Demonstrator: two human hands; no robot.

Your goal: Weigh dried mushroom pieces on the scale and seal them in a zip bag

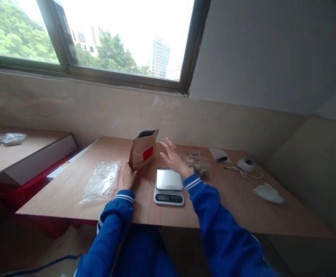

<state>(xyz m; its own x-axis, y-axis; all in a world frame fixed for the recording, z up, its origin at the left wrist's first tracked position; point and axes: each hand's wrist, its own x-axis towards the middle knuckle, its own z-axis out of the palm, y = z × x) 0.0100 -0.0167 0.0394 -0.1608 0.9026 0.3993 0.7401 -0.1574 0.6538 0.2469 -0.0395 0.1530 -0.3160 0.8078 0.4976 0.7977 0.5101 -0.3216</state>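
A brown kraft paper bag [140,154] with a red label stands open-topped on the table. My left hand [127,176] is at its lower left edge, gripping it there, with the fingertips partly hidden by the bag. To the right of the bag my right hand [173,157] is raised with fingers apart and nothing in it, touching neither the bag nor the scale. Below that hand sits a white digital kitchen scale [169,185] with a bare metal plate. Clear plastic bags [102,181] lie flat to the left of my left hand.
Behind my right wrist lie clear bags of pale pieces [201,169]. Further right are a green-handled tool [222,159] on white paper, a white dome camera [246,164] with its cable, and a crumpled white tissue [268,192]. A second table [20,154] stands at left.
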